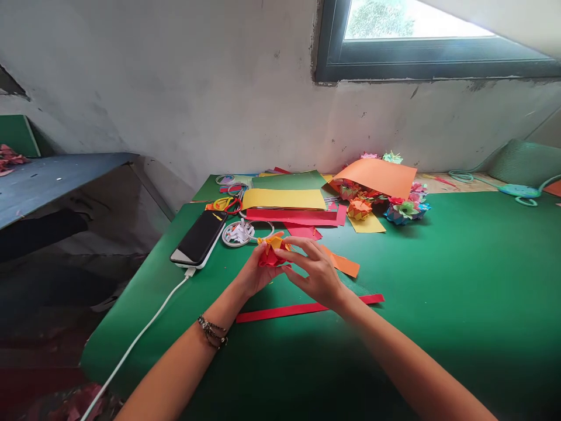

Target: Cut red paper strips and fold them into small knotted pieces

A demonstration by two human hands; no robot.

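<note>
Just beyond the middle of the table, my left hand (255, 273) is closed round a small red and yellow folded paper flower (272, 255). From the other side my right hand (316, 270) reaches over, its fingertips pinching the flower's right edge. Part of the flower is hidden by the fingers. Below both hands lies a long red paper strip (280, 313), partly covered by my right wrist. An orange paper strip (344, 263) rests behind my right hand. Close beyond the flower are tape rings, one holding white paper scraps (238, 233).
To the left lie a black phone (199, 237) on a white power bank with a cable (149, 324), and scissors (225, 203). Yellow sheets (284, 199) and red paper are stacked behind. Finished paper flowers (405, 207) sit under an orange sheet (379, 175) at the back right.
</note>
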